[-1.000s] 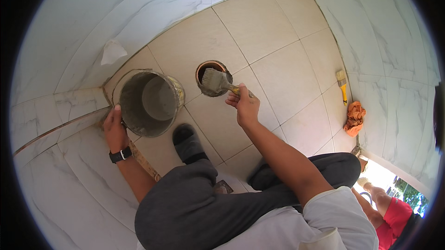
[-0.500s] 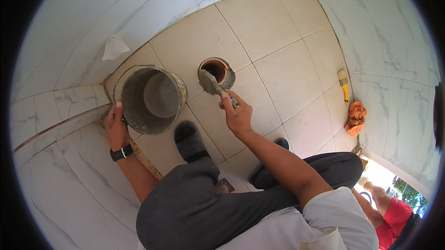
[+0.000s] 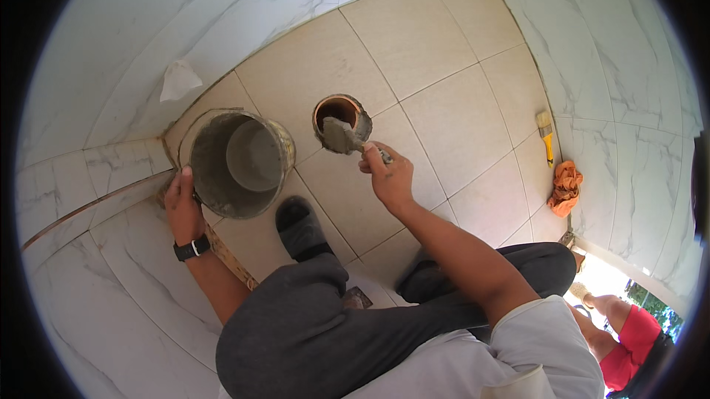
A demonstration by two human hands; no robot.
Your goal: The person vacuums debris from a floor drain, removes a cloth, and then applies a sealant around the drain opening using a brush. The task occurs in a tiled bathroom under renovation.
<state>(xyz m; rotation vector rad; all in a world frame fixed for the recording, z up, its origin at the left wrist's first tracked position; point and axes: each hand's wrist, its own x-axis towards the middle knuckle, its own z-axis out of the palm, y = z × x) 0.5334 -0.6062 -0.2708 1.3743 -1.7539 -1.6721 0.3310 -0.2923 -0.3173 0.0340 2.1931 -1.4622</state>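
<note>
My left hand grips the rim of a tilted, cement-smeared bucket, its thumb over the edge and its other fingers partly hidden behind the wall. Greyish residue or liquid shows at the bucket's bottom. My right hand is closed round the handle of a small trowel whose blade carries grey mortar. That blade lies against the near side of an orange-brown pipe opening, which rises from the tiled floor with a rough mortar collar about it.
At the right wall lie a yellow-handled paintbrush and a crumpled orange cloth. Marble-patterned tiles cover the walls, with a white scrap at upper left. Another person in red shorts is by the doorway at lower right.
My right hand has moved slightly right and down, and the trowel blade has turned to lie flatter along the pipe's near rim. My left hand keeps its hold on the bucket.
</note>
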